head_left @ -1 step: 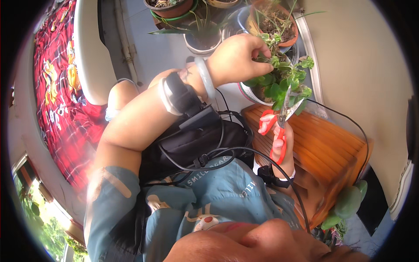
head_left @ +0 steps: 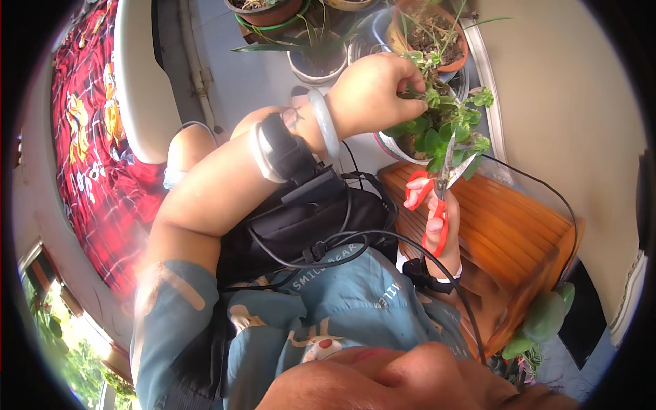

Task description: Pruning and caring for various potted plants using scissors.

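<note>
My left hand (head_left: 376,94) reaches over a leafy green potted plant (head_left: 437,140), with thumb and fingers closed in a pinch among its stems. Exactly what the fingertips grip is partly hidden, but they sit at the plant's upper stems. My right hand (head_left: 452,222) holds red-handled scissors (head_left: 448,176), fingers through the loops. Their blades are spread and point up at the plant's lower leaves. The plant's white pot (head_left: 396,147) shows below my left hand.
A brown wooden stool (head_left: 471,219) stands below the plant. Other pots are at the back: a terracotta pot (head_left: 459,63), a white pot (head_left: 301,72) and a brown pot (head_left: 273,15). A black cable (head_left: 547,184) crosses the stool's far side. A black bag (head_left: 301,225) rests against me.
My left wrist and its bracelet have shifted very slightly to the right. My right hand and the scissors look unmoved.
</note>
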`<state>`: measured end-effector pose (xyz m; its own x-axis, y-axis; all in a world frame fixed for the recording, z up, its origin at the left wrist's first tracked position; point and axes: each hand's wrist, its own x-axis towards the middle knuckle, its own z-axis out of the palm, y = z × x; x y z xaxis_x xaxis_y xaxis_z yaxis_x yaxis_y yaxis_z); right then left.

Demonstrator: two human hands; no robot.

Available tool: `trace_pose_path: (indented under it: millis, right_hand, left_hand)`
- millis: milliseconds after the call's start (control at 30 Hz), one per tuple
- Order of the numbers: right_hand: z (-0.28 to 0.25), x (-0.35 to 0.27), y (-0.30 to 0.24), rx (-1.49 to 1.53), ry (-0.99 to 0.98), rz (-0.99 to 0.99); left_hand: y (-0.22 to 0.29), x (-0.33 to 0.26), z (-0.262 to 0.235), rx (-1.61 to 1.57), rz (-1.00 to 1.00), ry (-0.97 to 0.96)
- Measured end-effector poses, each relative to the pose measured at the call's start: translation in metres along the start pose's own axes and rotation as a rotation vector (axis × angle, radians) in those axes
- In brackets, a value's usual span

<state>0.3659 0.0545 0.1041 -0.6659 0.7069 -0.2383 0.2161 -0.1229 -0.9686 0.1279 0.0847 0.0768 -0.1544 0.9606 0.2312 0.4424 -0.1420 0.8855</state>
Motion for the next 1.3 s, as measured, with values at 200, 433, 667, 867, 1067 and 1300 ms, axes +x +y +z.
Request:
trace_pose_path:
  millis: [200,433,667,867,1067,1300]
  right_hand:
    - [0.003,0.005,0.000,0.009,0.015,0.010]
    - [0.004,0.013,0.012,-0.002,-0.051,0.137]
    - [0.007,0.017,0.000,-0.001,-0.009,0.156]
    - [0.011,0.018,0.002,0.035,-0.033,0.129]
    - [0.010,0.015,0.005,0.009,-0.041,0.115]
    - [0.013,0.015,0.007,0.042,-0.035,0.131]
  left_hand:
    - [-0.004,0.004,0.002,0.027,-0.024,0.042]
    - [-0.014,-0.003,-0.013,-0.059,-0.150,-0.006]
    - [0.002,0.015,-0.020,-0.198,-0.219,0.030]
    - [-0.014,0.023,-0.004,-0.048,0.195,0.043]
    - [-0.010,0.031,-0.007,-0.088,0.075,0.246]
    - [-0.010,0.040,-0.019,-0.300,-0.518,-0.050]
